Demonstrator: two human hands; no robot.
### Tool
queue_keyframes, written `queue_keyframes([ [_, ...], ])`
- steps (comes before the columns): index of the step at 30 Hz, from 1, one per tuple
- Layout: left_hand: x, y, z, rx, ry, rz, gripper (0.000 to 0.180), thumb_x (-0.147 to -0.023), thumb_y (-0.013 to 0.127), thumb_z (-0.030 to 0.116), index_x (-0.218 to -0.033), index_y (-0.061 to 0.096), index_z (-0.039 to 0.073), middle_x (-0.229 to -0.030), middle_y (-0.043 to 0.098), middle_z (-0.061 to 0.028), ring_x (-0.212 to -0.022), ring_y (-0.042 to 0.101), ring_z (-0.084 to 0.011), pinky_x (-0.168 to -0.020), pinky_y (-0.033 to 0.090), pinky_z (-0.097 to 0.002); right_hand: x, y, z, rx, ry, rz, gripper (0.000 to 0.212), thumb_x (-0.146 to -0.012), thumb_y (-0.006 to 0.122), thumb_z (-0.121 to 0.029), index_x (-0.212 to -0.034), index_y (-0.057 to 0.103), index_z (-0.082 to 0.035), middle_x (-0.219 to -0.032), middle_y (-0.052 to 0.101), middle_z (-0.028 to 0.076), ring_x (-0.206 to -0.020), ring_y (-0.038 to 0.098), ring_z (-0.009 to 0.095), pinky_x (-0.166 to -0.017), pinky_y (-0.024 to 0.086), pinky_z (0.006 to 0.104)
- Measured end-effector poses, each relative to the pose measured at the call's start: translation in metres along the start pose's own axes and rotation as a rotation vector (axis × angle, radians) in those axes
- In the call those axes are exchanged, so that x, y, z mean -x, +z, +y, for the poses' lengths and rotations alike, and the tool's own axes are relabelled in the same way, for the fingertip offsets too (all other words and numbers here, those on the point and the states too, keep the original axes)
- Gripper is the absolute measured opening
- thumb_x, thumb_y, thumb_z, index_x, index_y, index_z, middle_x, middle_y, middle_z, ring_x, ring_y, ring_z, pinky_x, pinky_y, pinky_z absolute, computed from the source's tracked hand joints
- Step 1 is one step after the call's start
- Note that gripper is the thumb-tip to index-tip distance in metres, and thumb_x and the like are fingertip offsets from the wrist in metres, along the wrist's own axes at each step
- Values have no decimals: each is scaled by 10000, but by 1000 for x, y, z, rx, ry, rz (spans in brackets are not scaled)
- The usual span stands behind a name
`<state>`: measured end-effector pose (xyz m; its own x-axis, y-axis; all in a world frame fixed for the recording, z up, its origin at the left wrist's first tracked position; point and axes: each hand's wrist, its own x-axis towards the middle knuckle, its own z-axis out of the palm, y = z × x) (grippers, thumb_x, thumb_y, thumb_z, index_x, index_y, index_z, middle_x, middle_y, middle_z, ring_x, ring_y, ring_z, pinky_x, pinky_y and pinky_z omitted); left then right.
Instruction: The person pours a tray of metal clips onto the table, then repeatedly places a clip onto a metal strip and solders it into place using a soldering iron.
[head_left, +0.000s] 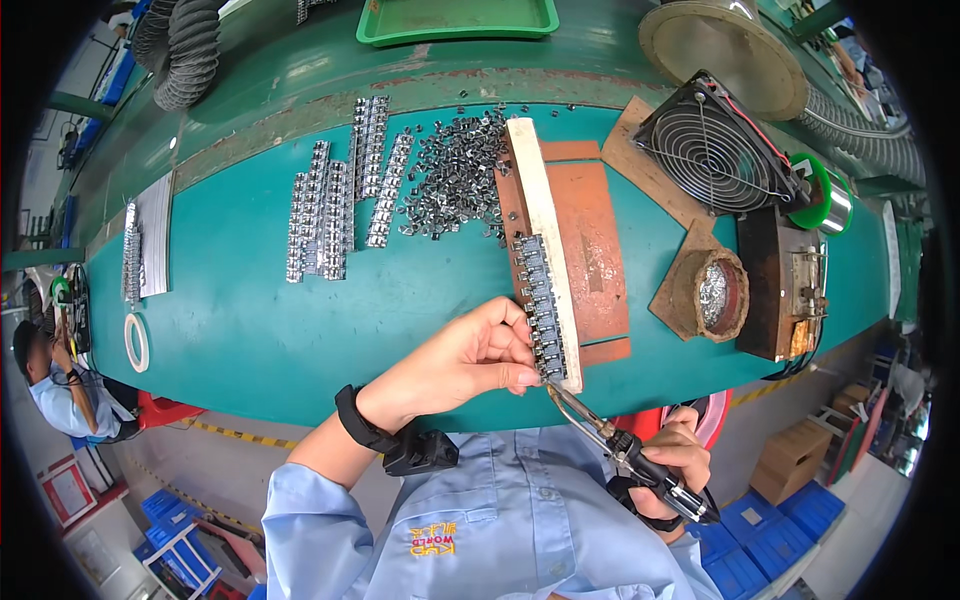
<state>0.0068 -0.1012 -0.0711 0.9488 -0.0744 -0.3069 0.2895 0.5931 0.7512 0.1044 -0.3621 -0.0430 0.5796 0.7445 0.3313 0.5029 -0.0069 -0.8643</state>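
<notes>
My right hand (680, 462) grips the black handle of a soldering iron (632, 456), at the table's near edge. Its metal tip slants up and left to the near end of a strip of small circuit boards with metal parts (540, 300). That strip lies along a pale wooden bar (543, 205) on a reddish-brown board (592, 245). My left hand (465, 362) is closed beside the strip's left side, thumb and fingertips pinched together close to the iron's tip. Whatever the pinch holds is too small to make out.
Left of the bar lie a heap of small metal parts (455, 170) and several finished-looking strips (322, 220). To the right stand a fan (712, 150), a solder spool (828, 197), a round dish (720, 292) and a dark box (775, 285). Another person (70, 395) sits far left.
</notes>
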Motion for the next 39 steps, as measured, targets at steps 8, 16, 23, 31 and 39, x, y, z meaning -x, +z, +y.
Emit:
queue_keyframes([
  [8,0,0,-1,20,5,1,236,-819,571,-39,-949,391,40,-811,579,-64,-734,557,-110,-684,459,-237,0,0,0,-13,-4,-2,354,-635,729,-289,-859,573,-63,-638,614,52,-556,563,170,-707,358,346],
  [16,0,0,-2,13,16,8,233,-821,573,-28,-951,391,37,-816,584,-66,-727,559,-111,-679,462,-238,3,-3,-1,-5,15,-34,374,-670,716,-313,-890,553,-58,-689,613,69,-614,562,176,-722,356,368],
  [23,0,-2,-5,27,44,-14,226,-822,578,-12,-949,397,34,-817,587,-66,-729,564,-111,-672,463,-236,34,10,16,-13,94,509,308,-759,567,-112,-1028,465,0,-988,506,107,-795,495,154,-765,378,309],
  [31,4,2,3,-19,-6,-30,191,-839,578,38,-971,442,13,-808,580,-49,-693,563,-101,-641,464,-229,31,7,14,186,342,623,384,-782,581,-191,-1085,441,1,-943,467,85,-770,453,142,-733,376,282],
  [39,12,4,4,-205,-111,-48,91,-876,550,98,-880,531,9,-810,558,-8,-684,538,-61,-601,444,-198,11,-1,-2,21,-9,154,384,-668,702,-294,-891,548,-23,-693,579,73,-651,550,183,-699,349,337],
])
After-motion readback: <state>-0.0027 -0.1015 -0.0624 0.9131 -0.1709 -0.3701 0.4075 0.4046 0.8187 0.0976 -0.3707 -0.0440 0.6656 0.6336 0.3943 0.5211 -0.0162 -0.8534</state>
